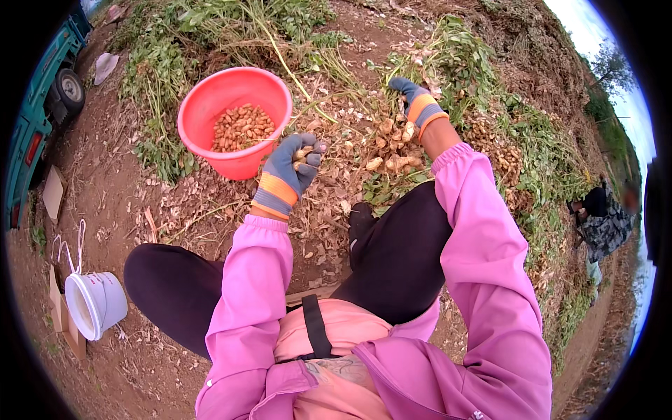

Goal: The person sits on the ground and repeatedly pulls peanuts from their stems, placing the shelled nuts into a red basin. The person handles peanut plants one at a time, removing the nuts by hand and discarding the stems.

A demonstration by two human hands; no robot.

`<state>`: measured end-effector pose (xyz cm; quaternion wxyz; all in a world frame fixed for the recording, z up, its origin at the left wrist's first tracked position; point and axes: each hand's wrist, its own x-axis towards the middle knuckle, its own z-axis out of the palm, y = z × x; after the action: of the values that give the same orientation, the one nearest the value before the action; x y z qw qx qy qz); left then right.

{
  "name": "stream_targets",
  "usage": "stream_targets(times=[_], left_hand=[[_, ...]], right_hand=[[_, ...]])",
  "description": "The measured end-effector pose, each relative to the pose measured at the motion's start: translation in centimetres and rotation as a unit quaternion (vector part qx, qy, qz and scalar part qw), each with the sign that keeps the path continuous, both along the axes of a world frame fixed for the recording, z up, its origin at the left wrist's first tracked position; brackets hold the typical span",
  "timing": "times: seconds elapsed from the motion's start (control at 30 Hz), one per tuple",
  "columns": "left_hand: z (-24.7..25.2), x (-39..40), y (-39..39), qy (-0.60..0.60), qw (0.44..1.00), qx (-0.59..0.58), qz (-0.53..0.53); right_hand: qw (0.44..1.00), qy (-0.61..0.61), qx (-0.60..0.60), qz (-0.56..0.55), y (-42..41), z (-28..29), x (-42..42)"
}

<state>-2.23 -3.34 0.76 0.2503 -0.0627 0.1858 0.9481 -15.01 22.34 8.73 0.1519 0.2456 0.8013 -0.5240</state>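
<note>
My left hand (291, 167), in a grey-blue glove with an orange striped cuff, has its fingers curled around a few peanuts in their shells (302, 154). It is beside the right wall of a red plastic bucket (231, 167), which has many unshelled peanuts (243, 127) in its bottom. Farther right, my right hand (417, 102), gloved alike, is closed on a pulled-up peanut plant (464, 60). Its fingertips are partly hidden. Leafy stems spread above that hand, and a cluster of pods (396, 140) lies just below it.
Peanut vines (157, 89) lie beyond the bucket, and more plants with pods (496, 144) are heaped at right. A white bucket (97, 304) stands near cardboard (73, 331) at lower left. A teal truck (39, 110) is parked at left. Another person (604, 220) is at far right.
</note>
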Motion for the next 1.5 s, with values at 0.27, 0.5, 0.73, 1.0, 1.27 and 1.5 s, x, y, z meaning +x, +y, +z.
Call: stream_targets(times=[0.27, 0.5, 0.73, 1.0, 1.27, 1.5], left_hand=[[0.2, 0.6, 0.8, 0.052, 0.963, -0.263, -0.026], [0.4, 1.9, 1.5, 0.137, 0.905, -0.379, -0.138], [0.5, 3.0, 2.7, 0.141, 0.921, -0.343, -0.122], [-0.3, 2.7, 3.8, 0.088, 0.979, -0.185, 0.018], [-1.8, 2.0, 3.5, 0.043, 0.965, -0.23, 0.115], [-0.1, 1.3, 1.9, 0.019, 0.958, -0.261, 0.118]], right_hand=[[0.998, 0.009, -0.044, -0.035, 0.8, -2.0, -1.1], [0.996, 0.041, -0.069, -0.028, 1.2, -3.2, -1.3], [0.99, 0.017, -0.023, -0.136, 2.7, -4.5, -2.5], [0.997, 0.031, -0.046, -0.047, 4.3, -5.0, -2.5], [0.999, 0.035, -0.03, -0.029, 2.2, -3.6, -1.4], [0.995, 0.009, -0.069, -0.065, 2.9, -2.9, -1.0]])
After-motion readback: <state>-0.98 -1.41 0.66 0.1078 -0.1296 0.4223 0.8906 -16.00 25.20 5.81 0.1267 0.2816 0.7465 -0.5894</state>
